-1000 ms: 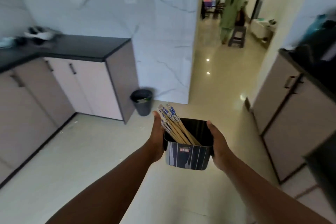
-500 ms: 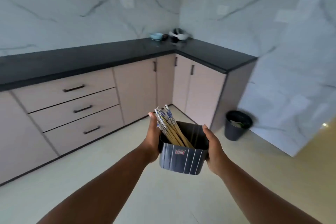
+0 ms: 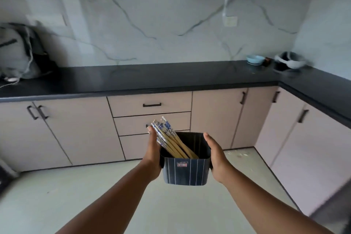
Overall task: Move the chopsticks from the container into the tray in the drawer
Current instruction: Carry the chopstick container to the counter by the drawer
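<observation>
A dark striped square container (image 3: 185,171) hangs in mid-air in front of me, held between both palms. My left hand (image 3: 153,153) presses its left wall and my right hand (image 3: 216,155) presses its right wall. Several wooden chopsticks (image 3: 171,139) with blue-and-white patterned tops lean out of it toward the upper left. Straight ahead stands a stack of three shut drawers; the top drawer (image 3: 150,104) has a black handle. No tray is visible.
A black countertop (image 3: 152,78) runs along the marble wall and turns at the right corner. On it sit a grey bag (image 3: 17,53) at the left, a blue bowl (image 3: 255,60) and a grey dish (image 3: 291,61) at the right. Cabinet doors flank the drawers.
My view has swung left from the hallway and bin to the counter with the drawers, which are now straight ahead and closer. Both hands still hold the container the same way.
</observation>
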`<move>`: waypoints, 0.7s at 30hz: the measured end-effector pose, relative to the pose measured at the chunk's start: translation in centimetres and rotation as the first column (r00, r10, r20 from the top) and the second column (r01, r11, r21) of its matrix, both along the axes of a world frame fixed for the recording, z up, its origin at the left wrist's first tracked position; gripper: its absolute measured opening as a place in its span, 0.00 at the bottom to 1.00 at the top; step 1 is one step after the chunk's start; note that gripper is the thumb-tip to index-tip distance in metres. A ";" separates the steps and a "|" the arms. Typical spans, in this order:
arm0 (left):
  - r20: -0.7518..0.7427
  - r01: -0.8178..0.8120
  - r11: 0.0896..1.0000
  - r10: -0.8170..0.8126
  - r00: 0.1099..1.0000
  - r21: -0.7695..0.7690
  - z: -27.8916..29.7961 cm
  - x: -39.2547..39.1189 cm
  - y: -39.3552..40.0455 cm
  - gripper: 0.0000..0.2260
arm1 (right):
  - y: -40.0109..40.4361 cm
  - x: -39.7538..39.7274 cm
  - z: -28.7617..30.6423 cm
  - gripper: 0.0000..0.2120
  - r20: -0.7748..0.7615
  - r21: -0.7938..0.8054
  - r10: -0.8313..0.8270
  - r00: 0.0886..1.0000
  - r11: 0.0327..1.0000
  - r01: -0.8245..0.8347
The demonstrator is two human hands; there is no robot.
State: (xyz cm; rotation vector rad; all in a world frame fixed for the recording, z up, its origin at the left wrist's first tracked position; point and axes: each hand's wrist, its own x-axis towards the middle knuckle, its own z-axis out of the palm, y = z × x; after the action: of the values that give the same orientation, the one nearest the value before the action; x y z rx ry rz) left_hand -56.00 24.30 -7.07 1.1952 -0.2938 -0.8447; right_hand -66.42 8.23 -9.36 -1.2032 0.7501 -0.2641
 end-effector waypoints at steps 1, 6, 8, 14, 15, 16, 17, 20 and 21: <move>-0.009 -0.037 0.999 0.037 0.999 -0.004 0.2 1.1 -0.3 0.46 | -0.7 1.8 0.3 0.36 0.006 -0.003 0.026 1.000 1.000 -0.026; -0.026 -0.160 0.987 0.160 0.987 -0.007 0.4 7.4 -0.9 0.45 | -2.1 10.2 0.8 0.43 0.014 -0.007 0.140 0.990 0.990 -0.140; -0.020 -0.205 0.979 0.205 0.978 0.001 -0.1 10.6 -0.8 0.44 | -2.2 13.8 0.5 0.44 0.011 0.003 0.172 0.985 0.985 -0.172; 0.009 -0.254 0.967 0.254 0.967 0.029 -0.6 21.0 -1.0 0.45 | -2.5 24.4 0.4 0.44 -0.011 -0.021 0.224 0.975 0.974 -0.224; 0.031 -0.246 0.969 0.245 0.969 0.027 -0.3 23.6 -1.2 0.44 | -2.6 26.7 0.8 0.44 -0.009 -0.036 0.220 0.975 0.975 -0.221; 0.056 -0.233 0.972 0.231 0.971 0.027 0.1 25.9 -1.4 0.44 | -2.8 28.9 1.3 0.43 -0.002 -0.045 0.211 0.977 0.976 -0.211; 0.079 -0.215 0.976 0.213 0.974 0.026 0.5 28.1 -1.7 0.44 | -2.9 30.9 1.7 0.41 0.006 -0.047 0.201 0.980 0.979 -0.200; 0.131 -0.173 0.984 0.167 0.977 0.035 2.3 34.1 -2.6 0.45 | -3.8 36.4 2.8 0.39 0.030 -0.043 0.166 0.986 0.985 -0.165; 0.146 -0.171 0.985 0.165 0.975 0.033 2.9 35.8 -3.0 0.45 | -4.0 38.0 3.2 0.39 0.034 -0.040 0.162 0.986 0.986 -0.160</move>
State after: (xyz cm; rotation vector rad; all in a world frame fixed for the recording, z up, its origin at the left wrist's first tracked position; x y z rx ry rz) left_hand -20.22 21.33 -4.22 1.3067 -0.2867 -0.6226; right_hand -28.43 4.19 -6.20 -1.2838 0.6139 -0.1668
